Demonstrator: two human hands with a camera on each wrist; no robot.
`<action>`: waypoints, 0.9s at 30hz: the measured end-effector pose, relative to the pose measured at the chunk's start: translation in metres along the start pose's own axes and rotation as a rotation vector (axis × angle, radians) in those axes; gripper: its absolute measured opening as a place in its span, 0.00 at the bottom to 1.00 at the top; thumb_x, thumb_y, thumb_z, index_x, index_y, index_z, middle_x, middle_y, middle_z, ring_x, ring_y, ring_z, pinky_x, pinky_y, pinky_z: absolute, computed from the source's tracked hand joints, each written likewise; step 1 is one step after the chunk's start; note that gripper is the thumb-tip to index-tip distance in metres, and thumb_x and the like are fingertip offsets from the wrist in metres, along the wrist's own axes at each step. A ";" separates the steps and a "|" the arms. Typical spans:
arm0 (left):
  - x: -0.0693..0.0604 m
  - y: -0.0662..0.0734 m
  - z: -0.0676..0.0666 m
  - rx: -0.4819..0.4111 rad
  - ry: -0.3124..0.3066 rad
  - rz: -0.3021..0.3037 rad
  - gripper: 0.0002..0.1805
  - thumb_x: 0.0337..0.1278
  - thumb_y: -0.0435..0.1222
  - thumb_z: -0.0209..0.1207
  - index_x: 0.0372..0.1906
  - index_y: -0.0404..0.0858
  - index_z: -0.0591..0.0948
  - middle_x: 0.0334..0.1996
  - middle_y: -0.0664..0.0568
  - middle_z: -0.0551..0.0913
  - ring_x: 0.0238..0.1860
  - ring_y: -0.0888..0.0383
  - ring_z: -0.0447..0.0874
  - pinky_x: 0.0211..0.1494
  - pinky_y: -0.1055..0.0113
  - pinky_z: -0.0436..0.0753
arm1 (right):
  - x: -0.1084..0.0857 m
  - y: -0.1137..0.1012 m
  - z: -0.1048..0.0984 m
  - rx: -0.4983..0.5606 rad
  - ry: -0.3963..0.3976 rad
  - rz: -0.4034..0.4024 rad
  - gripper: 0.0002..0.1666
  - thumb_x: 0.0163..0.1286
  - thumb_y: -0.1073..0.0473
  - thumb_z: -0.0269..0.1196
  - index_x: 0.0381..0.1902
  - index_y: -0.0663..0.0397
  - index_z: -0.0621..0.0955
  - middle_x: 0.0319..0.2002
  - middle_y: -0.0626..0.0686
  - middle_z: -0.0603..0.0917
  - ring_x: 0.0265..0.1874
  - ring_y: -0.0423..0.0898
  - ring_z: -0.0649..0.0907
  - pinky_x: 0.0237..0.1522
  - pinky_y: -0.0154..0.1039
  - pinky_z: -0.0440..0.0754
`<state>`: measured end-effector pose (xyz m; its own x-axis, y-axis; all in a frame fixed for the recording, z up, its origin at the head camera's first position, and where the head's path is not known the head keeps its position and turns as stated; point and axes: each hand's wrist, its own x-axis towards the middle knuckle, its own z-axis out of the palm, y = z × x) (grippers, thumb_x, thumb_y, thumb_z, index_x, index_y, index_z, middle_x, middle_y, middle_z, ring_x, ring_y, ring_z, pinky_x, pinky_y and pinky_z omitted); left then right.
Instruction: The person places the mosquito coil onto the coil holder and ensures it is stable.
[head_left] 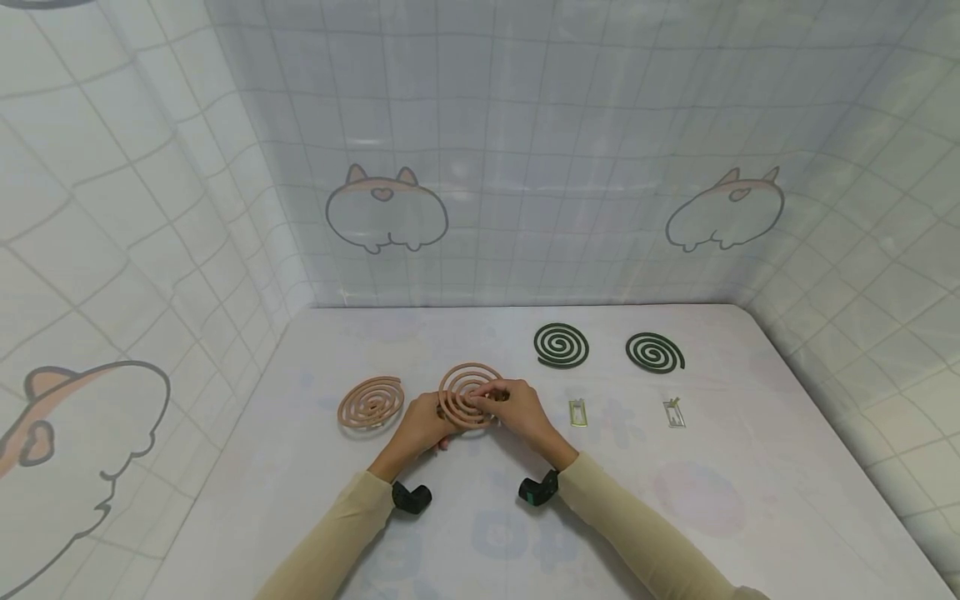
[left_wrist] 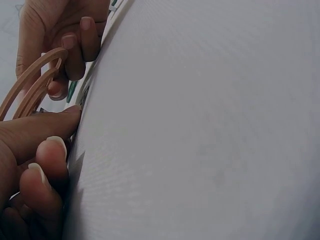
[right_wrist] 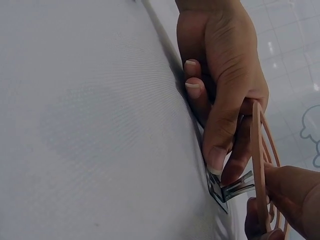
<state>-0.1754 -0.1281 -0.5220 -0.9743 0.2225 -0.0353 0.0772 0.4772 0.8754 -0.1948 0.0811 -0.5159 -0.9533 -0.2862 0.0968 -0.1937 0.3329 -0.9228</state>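
One tan spiral coil is held nearly level over the tabletop, round and equally wide every way, its broad face upward. The right hand pinches it near the middle. Beneath, the left hand pinches a metal stand, prongs pointing up at the coil; whether they touch, I can't tell. At nine o'clock sits a second tan coil, near the left hand. Toward two, green coils lie well apart; at three, small metal frames. The far edge crosses twelve; white surface stretches toward six, between the sleeves.
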 end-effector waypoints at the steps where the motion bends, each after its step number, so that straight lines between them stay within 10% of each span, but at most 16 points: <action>1: 0.000 0.000 0.000 -0.001 -0.001 0.001 0.14 0.58 0.40 0.74 0.45 0.40 0.85 0.10 0.50 0.76 0.08 0.61 0.72 0.12 0.65 0.76 | 0.000 0.000 0.000 0.000 0.002 0.001 0.09 0.66 0.45 0.73 0.40 0.39 0.91 0.30 0.46 0.85 0.27 0.44 0.76 0.26 0.36 0.75; 27: 0.000 0.003 -0.002 -0.003 -0.005 -0.009 0.11 0.58 0.36 0.73 0.45 0.40 0.86 0.09 0.50 0.76 0.07 0.61 0.72 0.11 0.66 0.75 | -0.001 -0.002 -0.001 -0.027 0.018 -0.017 0.07 0.67 0.46 0.73 0.39 0.38 0.90 0.33 0.44 0.86 0.30 0.44 0.77 0.28 0.36 0.75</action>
<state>-0.1757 -0.1283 -0.5182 -0.9738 0.2226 -0.0458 0.0678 0.4770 0.8763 -0.1937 0.0814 -0.5140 -0.9538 -0.2758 0.1193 -0.2157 0.3521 -0.9108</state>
